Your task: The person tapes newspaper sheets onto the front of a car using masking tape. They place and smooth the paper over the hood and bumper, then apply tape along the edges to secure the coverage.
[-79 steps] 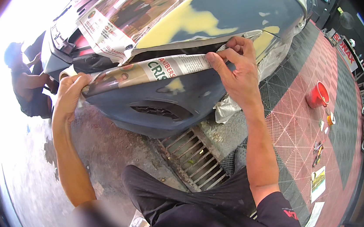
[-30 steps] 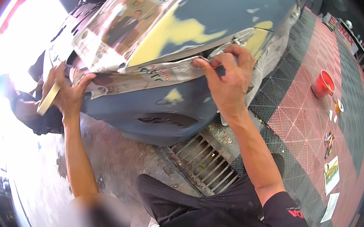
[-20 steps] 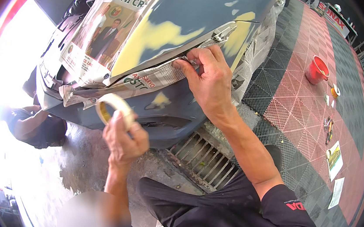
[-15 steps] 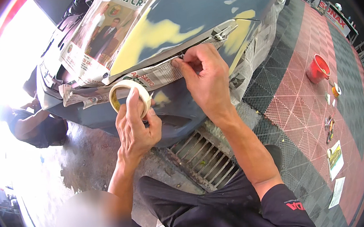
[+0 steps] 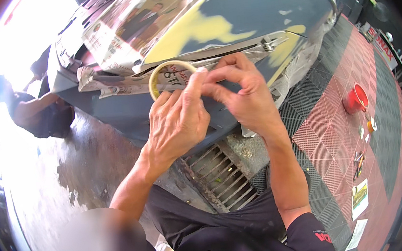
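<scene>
A cream roll of masking tape (image 5: 153, 85) is held upright in my left hand (image 5: 179, 122), its fingers closed around the lower rim. My right hand (image 5: 249, 94) meets it at the roll's right edge, thumb and forefinger pinched close to my left fingertips. Whether a tape end lies between them is hidden. Just beyond both hands is a grey car body panel (image 5: 267, 8) with yellow filler patches (image 5: 196, 29). A strip of newspaper (image 5: 112, 88) runs along a gap in the panel, and larger newspaper sheets (image 5: 111, 44) cover the area at its left.
Below my hands a metal drain grate (image 5: 225, 176) is set in the concrete floor. On the red and grey tiles at right are a red bucket (image 5: 356, 99), a small orange container (image 5: 372, 125), hand tools (image 5: 359, 163) and paper sheets (image 5: 359, 199). Another person (image 5: 40, 109) crouches at far left.
My right hand has left the newspaper edge and come to the tape roll. My left hand has moved the roll right and up, toward it. The view has shifted slightly.
</scene>
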The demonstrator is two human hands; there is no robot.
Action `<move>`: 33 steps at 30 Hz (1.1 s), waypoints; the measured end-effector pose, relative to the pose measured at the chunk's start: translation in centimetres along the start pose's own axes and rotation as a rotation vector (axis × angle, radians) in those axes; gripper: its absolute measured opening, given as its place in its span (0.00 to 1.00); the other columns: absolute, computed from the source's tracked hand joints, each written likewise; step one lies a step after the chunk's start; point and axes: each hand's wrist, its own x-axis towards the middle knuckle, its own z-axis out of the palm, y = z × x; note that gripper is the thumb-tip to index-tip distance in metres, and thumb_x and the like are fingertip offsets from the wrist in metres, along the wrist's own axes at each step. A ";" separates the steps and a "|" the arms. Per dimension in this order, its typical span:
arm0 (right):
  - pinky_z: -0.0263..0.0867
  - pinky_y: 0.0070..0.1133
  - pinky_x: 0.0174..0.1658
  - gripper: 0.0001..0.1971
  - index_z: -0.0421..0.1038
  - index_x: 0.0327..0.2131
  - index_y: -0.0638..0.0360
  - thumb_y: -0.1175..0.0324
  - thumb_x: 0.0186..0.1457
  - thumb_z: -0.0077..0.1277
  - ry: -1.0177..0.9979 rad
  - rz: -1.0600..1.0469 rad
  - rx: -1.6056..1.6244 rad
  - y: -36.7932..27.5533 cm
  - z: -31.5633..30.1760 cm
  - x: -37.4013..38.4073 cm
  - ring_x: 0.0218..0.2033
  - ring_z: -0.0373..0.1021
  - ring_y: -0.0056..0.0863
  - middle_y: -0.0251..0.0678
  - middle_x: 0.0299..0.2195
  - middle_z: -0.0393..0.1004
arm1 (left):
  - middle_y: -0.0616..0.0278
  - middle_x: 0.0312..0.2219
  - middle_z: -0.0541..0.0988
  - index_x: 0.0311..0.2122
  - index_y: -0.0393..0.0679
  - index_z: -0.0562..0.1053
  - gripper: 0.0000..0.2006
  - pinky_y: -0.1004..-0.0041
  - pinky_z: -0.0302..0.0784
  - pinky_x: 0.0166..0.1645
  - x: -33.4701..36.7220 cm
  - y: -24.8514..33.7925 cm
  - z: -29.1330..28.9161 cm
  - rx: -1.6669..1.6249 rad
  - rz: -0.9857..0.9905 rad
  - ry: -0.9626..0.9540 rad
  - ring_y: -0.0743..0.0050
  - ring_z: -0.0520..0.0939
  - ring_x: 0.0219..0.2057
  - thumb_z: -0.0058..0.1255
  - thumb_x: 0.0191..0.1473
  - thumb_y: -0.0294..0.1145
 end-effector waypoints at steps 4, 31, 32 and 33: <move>0.71 0.27 0.48 0.06 0.86 0.38 0.58 0.69 0.58 0.71 0.065 0.020 0.021 0.0 1.1 0.1 0.43 0.76 0.33 0.34 0.38 0.81 | 0.60 0.27 0.80 0.72 0.33 0.65 0.41 0.65 0.80 0.37 -1.3 0.7 -3.4 0.258 0.037 -0.173 0.64 0.84 0.27 0.60 0.49 0.22; 0.72 0.15 0.40 0.15 0.84 0.44 0.67 0.66 0.61 0.74 0.500 0.027 -0.058 1.7 5.2 0.9 0.33 0.73 0.15 0.27 0.33 0.77 | 0.63 0.23 0.87 0.44 0.56 0.77 0.10 0.56 0.79 0.25 0.0 -7.0 -4.0 0.450 -0.402 0.116 0.53 0.88 0.23 0.57 0.71 0.49; 0.72 0.13 0.39 0.16 0.84 0.45 0.68 0.65 0.61 0.75 0.511 -0.008 -0.122 1.8 5.2 1.0 0.33 0.73 0.13 0.24 0.33 0.76 | 0.63 0.23 0.87 0.44 0.56 0.78 0.10 0.57 0.79 0.26 0.1 -7.0 -4.1 0.453 -0.414 0.101 0.54 0.89 0.23 0.57 0.71 0.48; 0.71 0.13 0.39 0.16 0.83 0.44 0.67 0.66 0.60 0.75 0.520 -0.019 -0.119 2.1 5.1 1.0 0.33 0.73 0.13 0.24 0.33 0.75 | 0.63 0.23 0.87 0.45 0.56 0.79 0.10 0.57 0.80 0.27 0.3 -6.9 -4.2 0.451 -0.426 0.088 0.54 0.89 0.24 0.58 0.70 0.48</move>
